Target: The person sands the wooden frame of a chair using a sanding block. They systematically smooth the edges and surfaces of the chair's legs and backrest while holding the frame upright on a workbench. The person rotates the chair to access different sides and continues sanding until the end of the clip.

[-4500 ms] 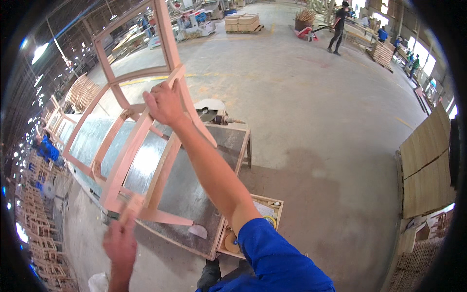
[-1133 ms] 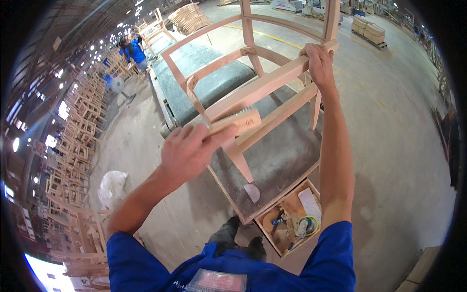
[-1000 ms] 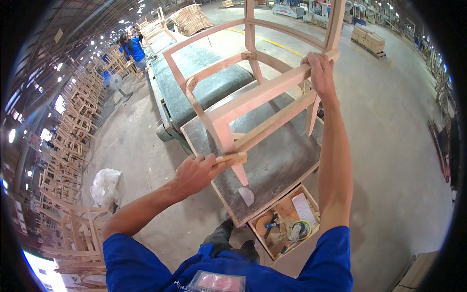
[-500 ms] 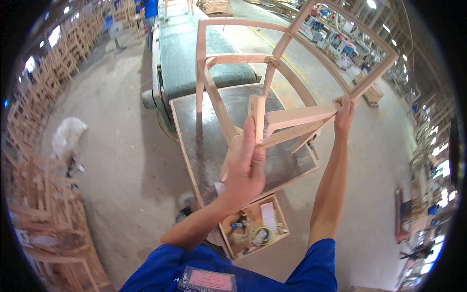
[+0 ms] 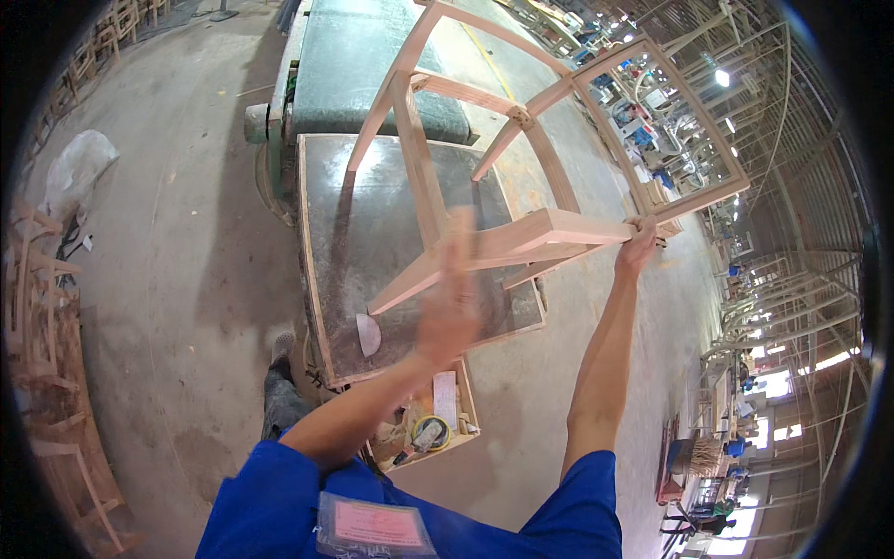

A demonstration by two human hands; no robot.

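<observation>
An unfinished pale wooden chair frame is held tilted above a dark-topped workbench. My right hand grips the frame's far right corner, arm stretched out. My left hand is blurred with motion, against the frame's lower front rail. It is closed on a pale wooden block that stands up above the fingers. My blue sleeves fill the lower edge.
A green-topped table stands behind the workbench. An open wooden box of small tools sits on the floor by my feet. Stacked chair frames line the left, and a white sack lies there. Racks and people are far right.
The chair frame has turned and swung to the right. My left hand, with the block, has slid down to the front rail and is blurred. My right hand keeps its grip.
</observation>
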